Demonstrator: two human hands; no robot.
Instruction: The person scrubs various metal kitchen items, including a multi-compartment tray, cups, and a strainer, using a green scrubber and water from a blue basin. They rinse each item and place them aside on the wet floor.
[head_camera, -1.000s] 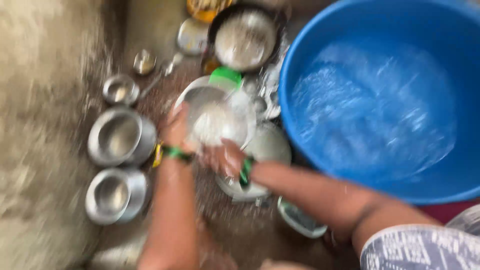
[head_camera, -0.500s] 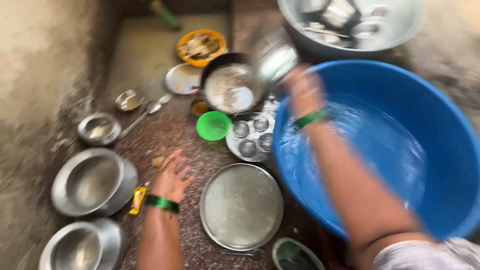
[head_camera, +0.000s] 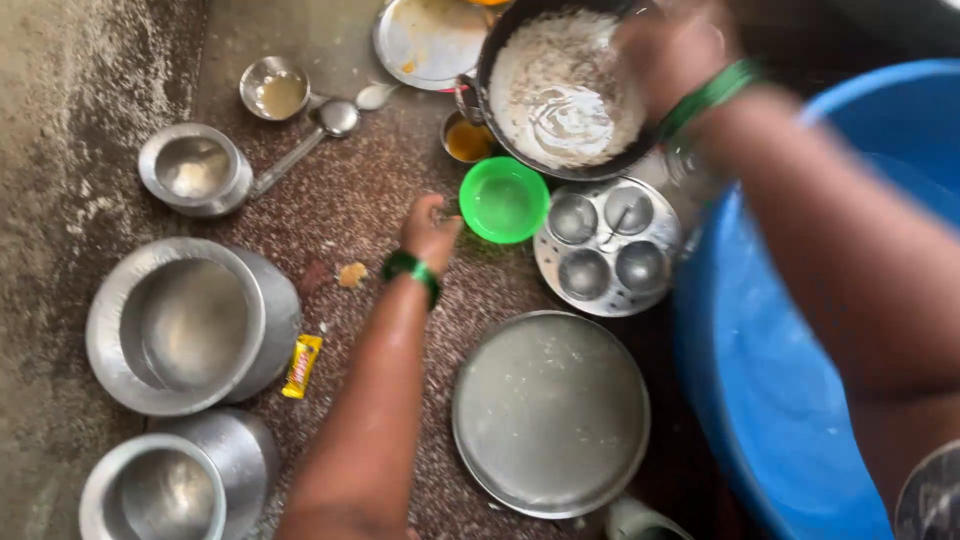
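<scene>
Steel pots: three (head_camera: 190, 325), left edge of floor.
Green bowl (head_camera: 503, 198): one, mid-floor.
Left hand (head_camera: 430, 232): loosely curled, just beside bowl.
Right hand (head_camera: 670, 50): blurred, grip cannot be told, at pan (head_camera: 560, 90) rim.

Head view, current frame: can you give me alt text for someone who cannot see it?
Seen from above, a person's left hand reaches beside a small green plastic bowl on a speckled stone floor, while the blurred right hand is at the rim of a dark round pan streaked white. Steel pots, a flat steel plate and a blue tub surround them.
</scene>
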